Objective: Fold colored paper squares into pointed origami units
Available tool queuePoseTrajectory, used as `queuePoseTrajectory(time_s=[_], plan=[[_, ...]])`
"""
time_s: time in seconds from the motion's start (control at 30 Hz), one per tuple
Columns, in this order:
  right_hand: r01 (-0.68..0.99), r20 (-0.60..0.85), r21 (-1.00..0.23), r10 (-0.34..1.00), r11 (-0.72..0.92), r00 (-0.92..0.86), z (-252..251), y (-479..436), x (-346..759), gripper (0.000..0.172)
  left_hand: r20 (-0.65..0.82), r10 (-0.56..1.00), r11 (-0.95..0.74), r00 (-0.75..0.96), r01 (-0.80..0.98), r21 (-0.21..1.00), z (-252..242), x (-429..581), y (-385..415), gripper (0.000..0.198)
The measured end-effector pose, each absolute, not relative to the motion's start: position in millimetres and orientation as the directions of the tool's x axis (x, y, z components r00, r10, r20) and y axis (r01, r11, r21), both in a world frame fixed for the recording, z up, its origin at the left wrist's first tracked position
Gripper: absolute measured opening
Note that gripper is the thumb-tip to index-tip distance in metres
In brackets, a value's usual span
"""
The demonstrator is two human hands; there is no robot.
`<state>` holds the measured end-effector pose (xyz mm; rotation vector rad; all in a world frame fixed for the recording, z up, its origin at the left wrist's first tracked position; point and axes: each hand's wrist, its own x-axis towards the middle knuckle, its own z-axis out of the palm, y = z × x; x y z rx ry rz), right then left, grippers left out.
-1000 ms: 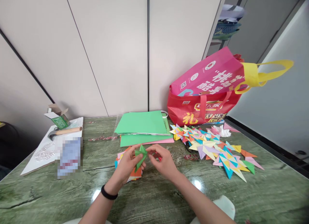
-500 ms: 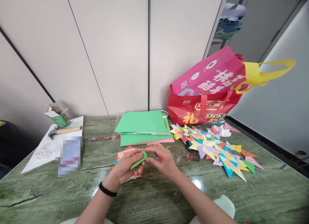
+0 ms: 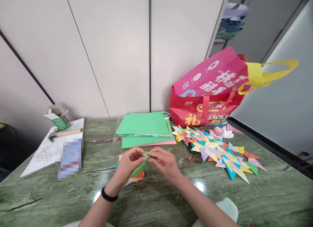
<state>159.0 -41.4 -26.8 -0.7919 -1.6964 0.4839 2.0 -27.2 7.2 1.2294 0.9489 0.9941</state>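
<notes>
From my remote seat I see a slim, folded green paper piece (image 3: pixel 139 169), slanting down leftward, partly hidden. Left hand (image 3: pixel 125 165) and right hand (image 3: pixel 165 163) pinch it over the green, dark-streaked tabletop (image 3: pixel 151 202), well in from its back edge.

Green dark-veined tabletop (image 3: pixel 61 201): smooth, glossy w/ bright reflections. Small folded green paper piece (image 3: pixel 139 169), flat rectangular green paper sheets (image 3: pixel 144 124) & multicol. pointed paper shapes (image 3: pixel 210 146): all matt. Curved-head hammer (image 3: pixel 65 132): smooth tan wood handle (image 3: pixel 73 131), dull grey metal head (image 3: pixel 52 135). Big red coated-looking bag (image 3: pixel 182 109): sl. sheen. Tall pale wall panels (image 3: pixel 117 51): smooth, approx. satin.
</notes>
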Motion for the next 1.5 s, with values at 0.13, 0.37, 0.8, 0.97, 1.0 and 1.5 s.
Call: queuePoseTrajectory(time_s=[0.13,0.37,0.8,0.97,1.0,1.5], plan=[[0.235,0.68,-0.686,0.722,0.688,-0.127,-25.9,-41.3,159.4,0.023,0.075,0.973,-0.072,0.22,-0.022,0.997,10.3,2.8,-28.3,0.018],[0.131,0.609,-0.778,0.789,0.614,-0.084,-22.2,-44.2,159.0,0.015,0.109,0.962,-0.116,0.25,0.014,0.993,10.6,0.2,-29.3,0.013],[0.087,0.618,-0.776,0.781,0.624,-0.088,-18.8,-46.2,157.9,0.014,0.254,0.936,-0.269,0.243,0.031,0.963,4.3,-1.8,-28.2,0.01],[0.084,0.632,-0.765,0.77,0.638,-0.09,-17.5,-47.1,158.0,0.015,0.32,0.914,-0.344,0.252,0.058,0.937,3.9,-1.5,-28.1,0.011],[0.084,0.624,-0.772,0.776,0.63,-0.09,-17.5,-47.3,158.0,0.015,0.33,0.909,-0.356,0.254,0.063,0.932,4.0,-1.3,-28.3,0.011],[0.037,0.427,-0.903,0.903,0.428,-0.048,-14.4,-48.1,159.5,0.004,0.142,0.921,-0.169,0.362,0.045,0.985,10.5,-0.4,-30.8,0.014]])
